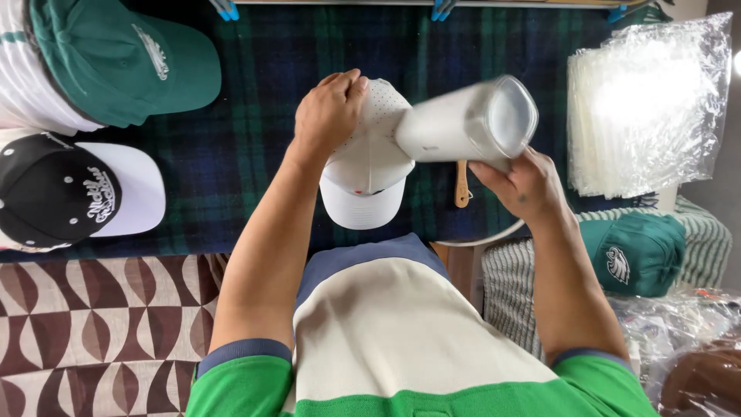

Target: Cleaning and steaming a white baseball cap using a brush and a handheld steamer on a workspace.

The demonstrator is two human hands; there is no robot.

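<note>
At far left we see a green cap (116,58) lying on a plaid cloth (255,93), and below it a black-and-white cap (69,189) resting at the cloth's edge above a brown patterned surface (93,324). Moving inward, the left forearm rises from a green sleeve and angles up toward the centre; the left hand (328,116) curls over the crown of a white perforated cap (370,158), fingers wrapped closed on it, with the brim pointing back toward our body. Just right of it, the right hand (521,185) holds a white cylindrical container (471,123) from below, fingers closed around its lower side; the container is tilted, its narrower end touching the cap's crown and its wide end turned toward the right. A wooden handle (461,185) lies on the cloth between the hands. At far right we note a stack of clear plastic bags (648,100) and, below it, another green cap (637,255) on striped fabric (509,286).
</note>
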